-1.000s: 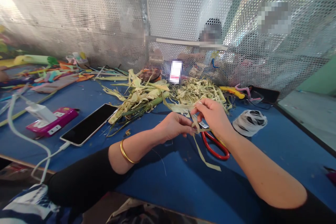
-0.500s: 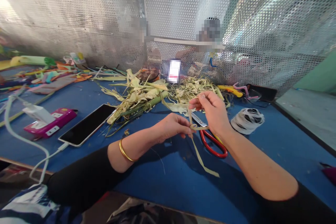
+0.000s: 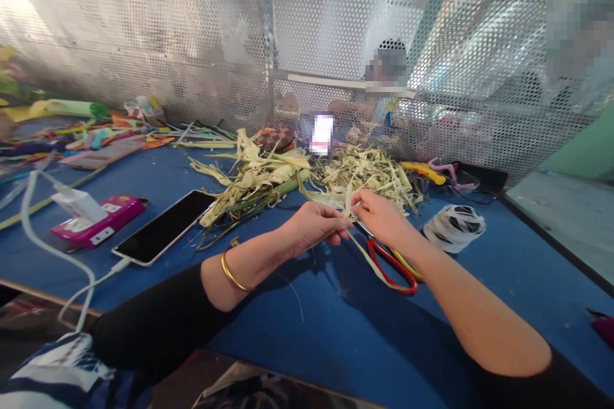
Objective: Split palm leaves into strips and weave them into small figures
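Note:
Between my two hands is a pale, flat strip of dried husk (image 3: 363,250), its loose tail hanging down to the right over red-handled scissors (image 3: 403,287). My left hand (image 3: 319,225) pinches the strip between thumb and fingers, and a gold bangle circles that wrist. Close against it, my right hand (image 3: 377,211) has its fingers closed on the upper part of the strip, where an end sticks up. Its fingertips are partly hidden, and so is the folded part of the strip. The scissors lie on the blue table (image 3: 297,332) below my right hand, blades mostly covered.
Behind my hands lie a husk bundle (image 3: 263,182) and a heap of shredded husk (image 3: 364,169). A spool of white twine (image 3: 453,228) stands right. A phone (image 3: 165,227) and a purple power strip (image 3: 98,223) with cables lie left. Perforated metal sheeting (image 3: 326,32) rises behind.
My right hand has come down and in, close to my left. The loop seen earlier between them is now drawn small or covered, and the hanging tail has swung across the scissors.

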{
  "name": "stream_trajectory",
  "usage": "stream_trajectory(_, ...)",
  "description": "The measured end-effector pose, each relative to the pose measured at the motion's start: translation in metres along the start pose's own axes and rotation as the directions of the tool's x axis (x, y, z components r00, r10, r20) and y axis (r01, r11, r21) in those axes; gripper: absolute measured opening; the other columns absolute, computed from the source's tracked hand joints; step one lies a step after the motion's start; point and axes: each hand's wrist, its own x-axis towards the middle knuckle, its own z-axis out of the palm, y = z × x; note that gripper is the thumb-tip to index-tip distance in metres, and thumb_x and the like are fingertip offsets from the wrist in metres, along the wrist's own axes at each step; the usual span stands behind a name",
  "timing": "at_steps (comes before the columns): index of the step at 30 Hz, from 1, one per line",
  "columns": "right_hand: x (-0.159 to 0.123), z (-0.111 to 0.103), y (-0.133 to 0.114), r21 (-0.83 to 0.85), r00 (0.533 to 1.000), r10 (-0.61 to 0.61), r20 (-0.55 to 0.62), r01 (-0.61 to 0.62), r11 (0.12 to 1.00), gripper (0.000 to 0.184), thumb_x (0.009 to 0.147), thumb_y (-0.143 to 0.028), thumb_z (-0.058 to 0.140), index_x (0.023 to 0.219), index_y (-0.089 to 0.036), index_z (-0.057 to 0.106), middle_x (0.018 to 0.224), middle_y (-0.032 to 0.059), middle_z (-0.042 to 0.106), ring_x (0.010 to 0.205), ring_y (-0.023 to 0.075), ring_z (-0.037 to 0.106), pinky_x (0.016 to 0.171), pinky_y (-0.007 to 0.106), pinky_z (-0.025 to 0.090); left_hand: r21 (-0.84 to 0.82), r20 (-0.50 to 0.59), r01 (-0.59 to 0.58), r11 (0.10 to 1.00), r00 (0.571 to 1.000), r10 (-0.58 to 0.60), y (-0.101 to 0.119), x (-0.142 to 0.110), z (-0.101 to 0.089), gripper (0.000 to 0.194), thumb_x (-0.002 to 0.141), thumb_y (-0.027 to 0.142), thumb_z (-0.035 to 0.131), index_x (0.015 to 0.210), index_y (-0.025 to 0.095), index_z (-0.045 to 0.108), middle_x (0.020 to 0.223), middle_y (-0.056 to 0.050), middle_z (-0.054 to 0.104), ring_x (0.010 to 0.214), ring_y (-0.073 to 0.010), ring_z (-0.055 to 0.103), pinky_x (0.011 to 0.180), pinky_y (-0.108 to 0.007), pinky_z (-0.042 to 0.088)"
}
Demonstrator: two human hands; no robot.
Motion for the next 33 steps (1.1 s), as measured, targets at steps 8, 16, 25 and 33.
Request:
stream_trajectory(8,-0.013,-0.021,-0.017,-0.211,0.77,-0.452,-0.45,0.401,0.892,0.015,0.088,-0.023,0.049,0.082,-0.019,0.063,0.082,0.0055,0.065,0.079,0.0185,0.058,0.076,0.032,0.04,-0.292,-0.133,0.033,0.956,0.988,-0.075,-0.001,0.003,-0.002,0.01,0.075,0.012,0.066,0.065,0.01,0.066,0.057,-0.004,0.064,0.048,-0.008,0.057,0.054,-0.02,0.047)
stream_trajectory(16,-0.025,0.012,-0.038,-0.695,0.562,-0.823,0.082,0.624,0.357,0.025,0.091,-0.01,0.04,0.087,-0.014,0.065,0.078,0.0069,0.061,0.074,0.0197,0.052,0.079,0.036,0.037,-0.446,-0.141,-0.022,0.895,0.989,-0.046,-0.006,0.009,-0.007,0.004,0.071,0.013,0.067,0.067,0.012,0.067,0.061,-0.002,0.064,0.055,-0.0093,0.056,0.05,-0.018,0.041)
stream_trajectory(25,-0.024,0.016,-0.029,-0.625,0.546,-0.828,-0.129,0.603,0.496,0.03,0.092,-0.01,0.035,0.076,-0.016,0.06,0.072,0.0062,0.06,0.069,0.0175,0.05,0.079,0.034,0.039,-0.402,-0.134,-0.034,0.915,0.991,-0.022,0.002,0.003,-0.006,0.008,0.068,0.011,0.071,0.064,0.013,0.064,0.059,0.001,0.062,0.055,-0.0073,0.053,0.054,-0.018,0.04)
stream_trajectory(33,-0.032,0.021,-0.04,-0.563,0.456,-0.888,-0.06,0.719,0.407,0.032,0.092,-0.01,0.035,0.071,-0.017,0.059,0.065,0.0038,0.057,0.064,0.017,0.047,0.076,0.034,0.04,-0.461,-0.182,-0.057,0.886,0.983,-0.032,0.002,0.004,-0.005,0.006,0.076,0.008,0.064,0.07,0.01,0.064,0.066,-0.004,0.066,0.058,-0.0081,0.06,0.06,-0.018,0.047)
